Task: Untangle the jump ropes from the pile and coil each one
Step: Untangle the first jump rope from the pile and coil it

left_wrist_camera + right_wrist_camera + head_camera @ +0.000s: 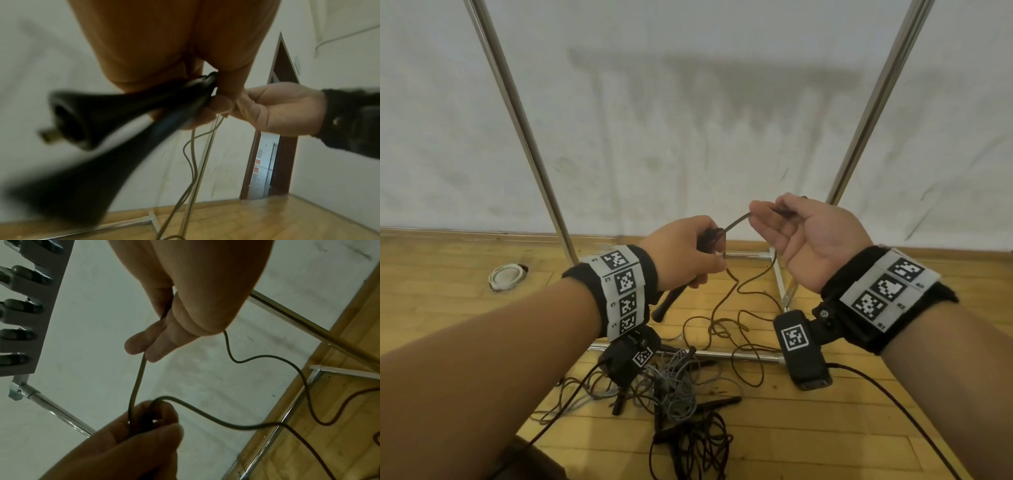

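the trailing rope (739,291) could snag in the pile (681,387) on the floor (859,411) and tighten a knot if pulled hard. it is thin, dark, kinked. left hand (681,253) grips the handles (671,303) and started coil; right hand (804,236) pinches the rope between fingers (141,344).

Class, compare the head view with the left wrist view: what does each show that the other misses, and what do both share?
Only the head view shows the pile of tangled ropes on the wooden floor and the white ring by the wall. Only the left wrist view shows the doorway and the hollow end of a black handle. Both show the left hand gripping the handles and the right hand pinching the brown rope.
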### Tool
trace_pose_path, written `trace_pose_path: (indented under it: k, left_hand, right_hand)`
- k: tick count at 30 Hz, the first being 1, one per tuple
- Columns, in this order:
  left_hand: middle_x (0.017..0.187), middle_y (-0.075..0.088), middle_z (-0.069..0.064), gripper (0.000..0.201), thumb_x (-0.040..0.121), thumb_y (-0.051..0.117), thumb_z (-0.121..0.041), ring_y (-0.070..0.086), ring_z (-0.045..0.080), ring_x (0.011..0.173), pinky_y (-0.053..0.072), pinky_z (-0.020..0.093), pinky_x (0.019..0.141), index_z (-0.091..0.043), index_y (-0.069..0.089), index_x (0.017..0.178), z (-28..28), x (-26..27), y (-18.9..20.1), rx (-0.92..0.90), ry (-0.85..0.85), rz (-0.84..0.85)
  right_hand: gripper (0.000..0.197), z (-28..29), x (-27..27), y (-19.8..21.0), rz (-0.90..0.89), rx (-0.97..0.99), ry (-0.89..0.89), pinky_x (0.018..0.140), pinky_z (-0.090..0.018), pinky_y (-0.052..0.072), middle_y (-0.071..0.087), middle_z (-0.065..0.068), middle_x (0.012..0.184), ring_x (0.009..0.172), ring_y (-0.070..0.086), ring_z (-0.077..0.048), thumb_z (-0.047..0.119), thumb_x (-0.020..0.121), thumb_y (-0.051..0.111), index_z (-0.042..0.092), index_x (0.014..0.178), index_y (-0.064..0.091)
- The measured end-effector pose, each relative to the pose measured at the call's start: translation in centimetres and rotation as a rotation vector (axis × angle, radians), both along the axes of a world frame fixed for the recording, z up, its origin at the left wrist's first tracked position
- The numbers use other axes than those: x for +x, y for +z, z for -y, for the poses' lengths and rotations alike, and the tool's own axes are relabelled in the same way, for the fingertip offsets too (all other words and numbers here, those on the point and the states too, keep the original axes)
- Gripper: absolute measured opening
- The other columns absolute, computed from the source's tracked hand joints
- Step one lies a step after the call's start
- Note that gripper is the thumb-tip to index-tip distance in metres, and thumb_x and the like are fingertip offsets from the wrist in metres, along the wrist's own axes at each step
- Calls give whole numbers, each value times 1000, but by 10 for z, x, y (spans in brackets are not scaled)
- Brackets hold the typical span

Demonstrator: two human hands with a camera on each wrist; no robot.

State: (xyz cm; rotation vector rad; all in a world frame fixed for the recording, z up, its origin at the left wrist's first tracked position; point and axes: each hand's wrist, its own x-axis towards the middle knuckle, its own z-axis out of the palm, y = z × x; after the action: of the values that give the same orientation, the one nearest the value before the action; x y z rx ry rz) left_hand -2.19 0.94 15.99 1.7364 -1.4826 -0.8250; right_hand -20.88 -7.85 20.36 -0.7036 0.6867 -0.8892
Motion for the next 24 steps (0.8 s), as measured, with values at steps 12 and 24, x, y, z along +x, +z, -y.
trace_pose_path:
  k: [12, 24]
  left_hand:
    - [66, 65, -30, 15, 104, 61, -40, 61, -7, 58, 44, 10, 51, -48, 58, 92, -9, -14, 20, 8, -173, 288]
    - [77, 56, 3, 15, 104, 56, -2, 56, 15, 59, 55, 34, 62, -16, 61, 99, 3, 2, 40, -427, 454, -630]
  right_hand:
    - [82, 3, -9, -13, -865, -698, 744, 116, -33, 30, 43, 0, 160, 146, 39, -15, 15, 86, 65, 22, 160, 29]
    - [34, -38, 24, -24, -640, -436, 562, 53, -33, 56, 71, -8, 96, 48, 56, -18, 46, 105, 50, 18, 117, 65]
